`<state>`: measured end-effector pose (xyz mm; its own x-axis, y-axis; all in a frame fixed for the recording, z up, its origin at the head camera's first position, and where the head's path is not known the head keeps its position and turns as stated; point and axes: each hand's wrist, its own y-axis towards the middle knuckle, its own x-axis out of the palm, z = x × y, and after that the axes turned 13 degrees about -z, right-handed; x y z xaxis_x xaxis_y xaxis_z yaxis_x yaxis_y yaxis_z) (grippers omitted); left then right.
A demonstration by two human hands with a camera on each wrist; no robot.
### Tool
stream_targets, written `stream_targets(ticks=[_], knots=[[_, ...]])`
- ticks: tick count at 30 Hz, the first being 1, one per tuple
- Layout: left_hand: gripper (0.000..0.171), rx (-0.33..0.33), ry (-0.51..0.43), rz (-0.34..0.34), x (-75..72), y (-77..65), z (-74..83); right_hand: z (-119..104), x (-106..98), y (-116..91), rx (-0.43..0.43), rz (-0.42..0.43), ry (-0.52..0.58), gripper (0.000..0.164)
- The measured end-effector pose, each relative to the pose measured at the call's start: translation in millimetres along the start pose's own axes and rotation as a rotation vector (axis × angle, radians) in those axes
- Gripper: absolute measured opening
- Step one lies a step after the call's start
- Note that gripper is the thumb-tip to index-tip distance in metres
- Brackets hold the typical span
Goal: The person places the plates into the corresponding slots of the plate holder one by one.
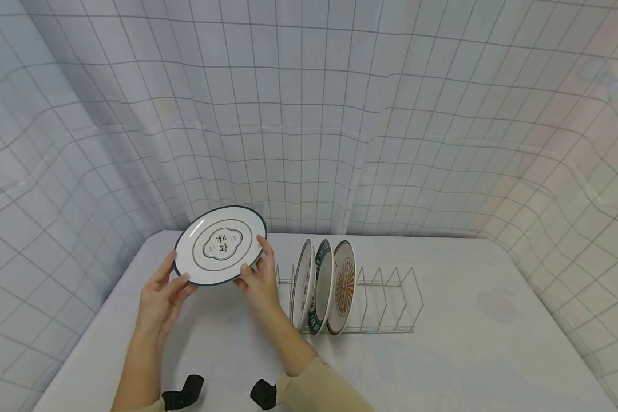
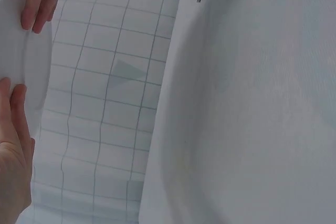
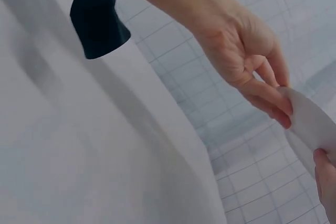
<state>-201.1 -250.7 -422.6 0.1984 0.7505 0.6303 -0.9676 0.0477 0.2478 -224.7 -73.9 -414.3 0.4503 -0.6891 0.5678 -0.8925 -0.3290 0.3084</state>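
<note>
Between both hands a white plate with a dark green rim and printed characters is raised above the table, its face tilted toward the head camera. The left hand pinches its left lower edge, thumb on the face. On the lower right edge, the right hand grips it with the thumb in front. Seen from the left wrist, the plate's plain white underside has fingertips of both hands against it. To the right, three patterned plates stand upright in a wire rack, the nearest one white with a dark rim.
A green-bordered plate and a brown-patterned plate fill neighbouring slots of the rack, left of its bare slots. White cloth covers the table. A checked curtain encloses the back and sides. Black wrist mounts sit at the cuffs.
</note>
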Motion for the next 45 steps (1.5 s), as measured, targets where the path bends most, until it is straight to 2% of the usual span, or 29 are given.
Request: stream_targets(ticks=[4, 10, 14, 19, 23, 28, 32, 37, 41, 45], knots=[[0.067, 0.009, 0.052, -0.055, 17.9, 3.0, -0.7, -23, 2, -5, -0.029, 0.03, -0.028, 0.063], [0.057, 0.022, 0.292, -0.173, 36.0, 7.3, -8.5, -62, 1, -15, -0.123, 0.021, -0.14, 0.063], [0.055, -0.032, 0.465, -0.244, 37.9, 7.2, -20.2, -92, -2, -22, -0.23, 0.011, -0.233, 0.062], [0.059, -0.121, 0.652, -0.332, 37.9, 7.4, -40.8, -131, -12, -33, -0.334, 0.037, -0.27, 0.064], [0.063, -0.186, 0.72, -0.38, 39.4, 7.8, -57.2, -159, -24, -41, -0.39, 0.119, -0.255, 0.067], [0.064, -0.248, 0.77, -0.399, 43.5, 6.5, -72.5, -185, -48, -52, -0.44, 0.189, -0.271, 0.064], [0.066, -0.299, 0.752, -0.398, 47.9, 5.4, -79.7, -199, -70, -63, -0.474, 0.215, -0.303, 0.062], [0.067, -0.349, 0.725, -0.394, 50.9, 5.8, -84.9, -212, -97, -79, -0.443, 0.273, -0.36, 0.062], [0.063, -0.37, 0.738, -0.405, 50.0, 7.1, -86.4, -219, -111, -94, -0.334, 0.329, -0.462, 0.063], [0.062, -0.398, 0.772, -0.431, 49.3, 9.4, -88.3, -222, -123, -109, -0.217, 0.34, -0.585, 0.063]])
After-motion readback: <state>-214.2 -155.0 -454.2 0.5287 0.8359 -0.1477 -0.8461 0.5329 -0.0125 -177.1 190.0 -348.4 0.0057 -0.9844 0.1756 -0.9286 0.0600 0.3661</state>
